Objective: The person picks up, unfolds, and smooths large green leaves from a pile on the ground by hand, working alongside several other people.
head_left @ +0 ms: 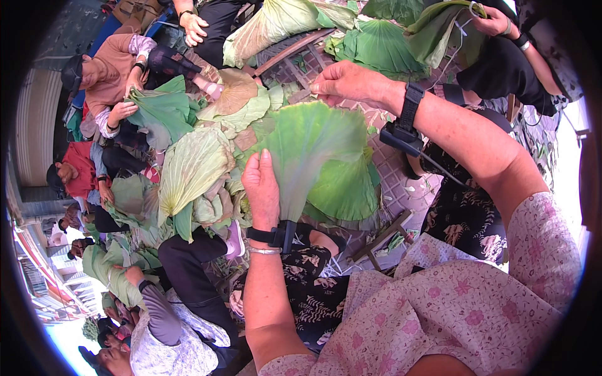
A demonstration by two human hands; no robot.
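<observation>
My left hand [260,191] is closed on the left edge of a large green lotus leaf [313,141], thumb uppermost. The leaf is folded into a fan shape, with its narrow end down by my wrist. Just above its frilled top edge, my right hand [351,84] is closed in a pinch. Between those fingertips is something small that I cannot make out. Directly behind the held leaf lies another bright green lotus leaf [345,188]. To the left, a pale, yellowish folded lotus leaf [195,164] rests on the leaf pile.
Several people sit around the pile; one [103,84] at the upper left handles a green leaf [162,113]. Another person's hand [492,24] holds leaves at the upper right. More green leaves [382,50] lie at the far side. A low wooden frame [382,238] stands near my knees.
</observation>
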